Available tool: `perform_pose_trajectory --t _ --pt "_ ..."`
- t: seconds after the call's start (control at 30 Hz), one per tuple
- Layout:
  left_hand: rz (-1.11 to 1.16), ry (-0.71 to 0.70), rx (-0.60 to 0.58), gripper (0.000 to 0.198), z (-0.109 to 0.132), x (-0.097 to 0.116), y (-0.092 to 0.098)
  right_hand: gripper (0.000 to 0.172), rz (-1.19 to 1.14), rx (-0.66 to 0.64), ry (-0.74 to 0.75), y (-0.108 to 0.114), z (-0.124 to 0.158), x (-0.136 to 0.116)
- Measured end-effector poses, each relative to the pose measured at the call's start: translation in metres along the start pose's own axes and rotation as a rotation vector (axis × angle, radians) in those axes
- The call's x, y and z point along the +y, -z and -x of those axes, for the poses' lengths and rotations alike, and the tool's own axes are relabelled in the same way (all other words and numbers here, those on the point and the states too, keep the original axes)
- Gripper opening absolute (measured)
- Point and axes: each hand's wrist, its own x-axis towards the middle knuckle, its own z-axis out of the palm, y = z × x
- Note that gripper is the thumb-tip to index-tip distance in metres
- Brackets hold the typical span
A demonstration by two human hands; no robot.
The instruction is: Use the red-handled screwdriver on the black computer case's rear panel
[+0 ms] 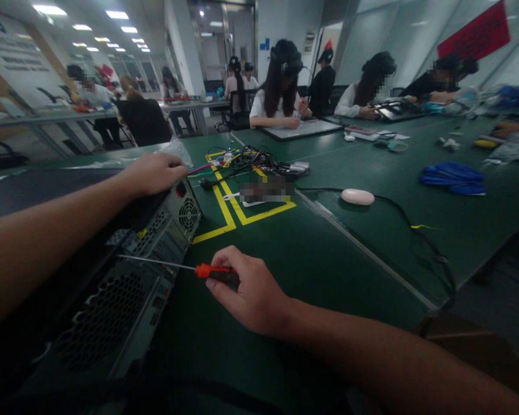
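A black and grey computer case [161, 242] lies along the left of the table, its rear face with vents and slots turned toward my right. My left hand [158, 172] is at the case's far top corner, fingers curled over the edge. A screwdriver [202, 271] with an orange and black handle is gripped in my right hand [253, 291]. Its long thin shaft points left, and the tip lies at the rear panel near a small metal bracket [121, 236]. Whether the tip sits in a screw is too small to tell.
Beyond the case lies a tangle of cables [255, 158] beside yellow tape [268, 214] on the green table [328, 265]. A pale oval device [357, 197] on a black cord and a blue bundle [453, 177] lie to the right. Several people sit working opposite.
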Motion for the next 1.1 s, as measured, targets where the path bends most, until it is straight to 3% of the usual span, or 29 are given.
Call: perform_pose_trajectory --t 1.1 --pt "-0.005 -0.003 -0.015 0.066 0.0011 0.0007 0.0015 0.014 0.025 -0.007 -0.024 0.003 -0.001 -0.003"
